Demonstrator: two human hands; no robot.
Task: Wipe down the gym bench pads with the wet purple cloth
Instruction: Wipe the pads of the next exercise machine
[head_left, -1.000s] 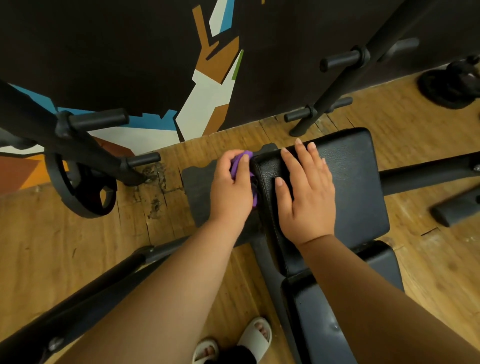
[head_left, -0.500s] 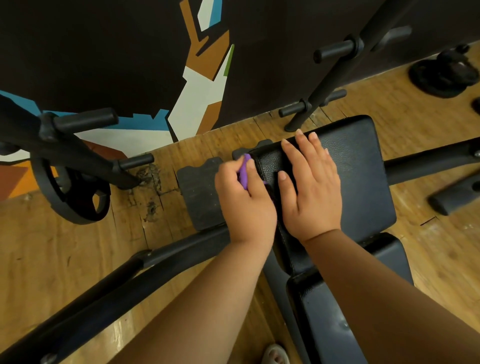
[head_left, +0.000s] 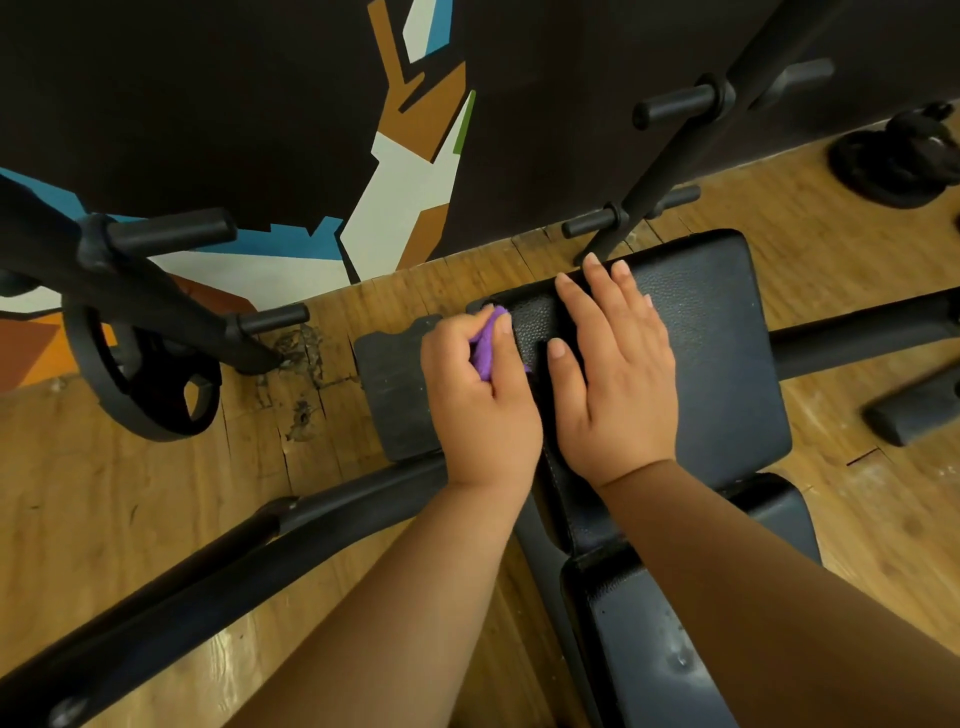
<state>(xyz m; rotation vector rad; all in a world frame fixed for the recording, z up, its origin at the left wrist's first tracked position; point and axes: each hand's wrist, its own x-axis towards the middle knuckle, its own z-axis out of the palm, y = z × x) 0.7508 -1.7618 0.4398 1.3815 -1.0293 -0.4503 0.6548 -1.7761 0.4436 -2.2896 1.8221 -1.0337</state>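
Note:
The black upper bench pad (head_left: 722, 353) lies in the middle right, and a second black pad (head_left: 639, 639) continues below it. My left hand (head_left: 480, 400) grips the bunched purple cloth (head_left: 485, 345) and holds it against the left side edge of the upper pad. Only a small fold of the cloth shows between thumb and fingers. My right hand (head_left: 615, 374) rests flat on top of the upper pad, fingers straight and pointing away from me.
A black rack post (head_left: 670, 171) with pegs rises behind the pad. A weight plate (head_left: 140, 384) hangs on the left upright. A dark frame bar (head_left: 223, 577) crosses the wooden floor (head_left: 130, 499). More plates (head_left: 898, 161) lie at the far right, and a rubber mat (head_left: 395, 384) by the pad.
My left hand with the cloth has slid nearer along the pad's left side edge, then held about still. My right hand stays flat on the pad. The view shifted slightly.

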